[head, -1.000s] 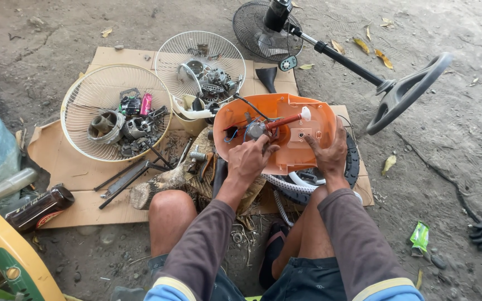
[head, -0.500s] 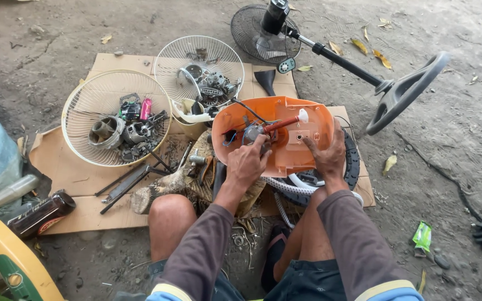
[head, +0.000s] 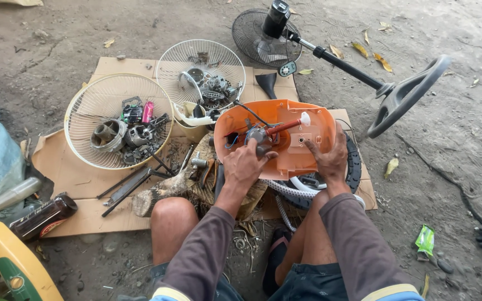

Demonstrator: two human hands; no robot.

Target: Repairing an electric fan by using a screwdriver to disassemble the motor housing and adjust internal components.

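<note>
Step in hand: judged to be work on the wired part inside the orange shell point(head: 285, 139), screwdriver point(head: 285, 127) set into it.
Doing it well: best to keep the shell pinned flat so it could not rock; best to keep the driver tip square on its seat and the thin wires clear of the shaft.
Left hand point(head: 246, 167): lay over the shell's near-left rim, fingers half curled, thumb out; touched the small grey part at the driver's tip; whether anything was actually gripped could not be told.
Right hand point(head: 329, 156): spread fairly wide, fingers pressed flat on the shell's inner floor near its right wall; held nothing, only braced.
Shell: sat open side up at the right edge of the cardboard point(head: 79, 181), atop a black ring point(head: 353, 167), just ahead of the knees.
Screwdriver: red handle, white cap, lay slanted across the shell's middle, tip towards the left hand.
Left of shell: two white fan grilles point(head: 115, 120) on the cardboard, used as trays for loose metal parts.
Far edge: black fan head on its pole and round base point(head: 403, 97), lying on the dirt ground.
Near-left corner: dark bottle point(head: 43, 214) and a yellow-green casing point(head: 15, 262).
</note>
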